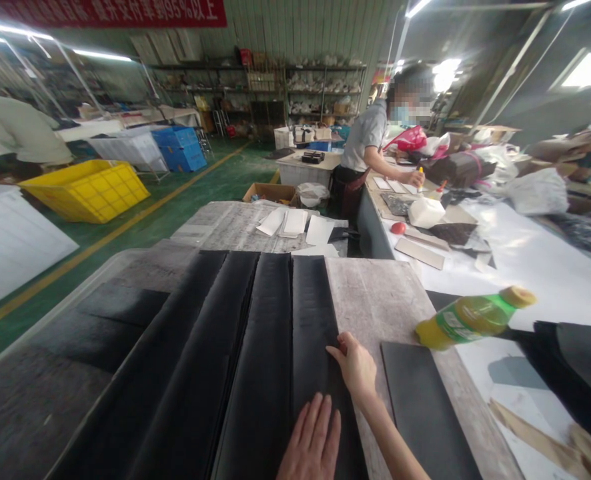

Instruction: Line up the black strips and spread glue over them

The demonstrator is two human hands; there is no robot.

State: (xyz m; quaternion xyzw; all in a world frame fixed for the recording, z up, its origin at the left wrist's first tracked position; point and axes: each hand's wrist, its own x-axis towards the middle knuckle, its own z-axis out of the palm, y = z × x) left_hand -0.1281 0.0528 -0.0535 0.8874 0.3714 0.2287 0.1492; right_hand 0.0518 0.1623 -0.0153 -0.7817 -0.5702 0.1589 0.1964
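Head view: the grey desk point(375, 300) carries a row of long black strips point(200, 347) running away from the person. The rightmost strip point(313, 313) lies straight ahead of both hands, its long axis pointing forward. The right hand point(356, 367) reaches farther up, fingers bent onto the strip's right edge; whether it grips is unclear. The left hand point(311, 441) rests flat and released on the strip's near end.
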